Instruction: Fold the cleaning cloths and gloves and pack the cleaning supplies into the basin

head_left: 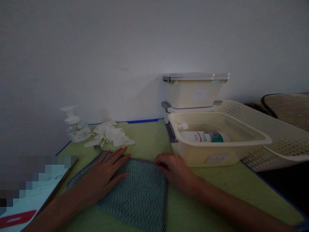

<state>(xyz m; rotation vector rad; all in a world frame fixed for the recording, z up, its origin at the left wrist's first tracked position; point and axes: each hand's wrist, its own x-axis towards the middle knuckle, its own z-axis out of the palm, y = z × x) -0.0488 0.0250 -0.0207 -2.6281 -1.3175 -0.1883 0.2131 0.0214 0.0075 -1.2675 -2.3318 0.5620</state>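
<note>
A teal knitted cloth (142, 193) with a dark checked border lies flat on the green table (149, 135). My left hand (106, 175) rests palm down on its left part, fingers stretched out and spread. My right hand (175, 170) sits at the cloth's far right corner, its fingers curled down onto the border; whether it pinches the edge or only presses on it is unclear.
A cream tub (241, 141) holding a lying white bottle (205, 136) stands right of the cloth, with a lidded box (195, 88) behind and a perforated basket (277, 135) beside. A pump bottle (74, 127) and white gloves (112, 133) lie at the back left. A printed card (31, 199) lies front left.
</note>
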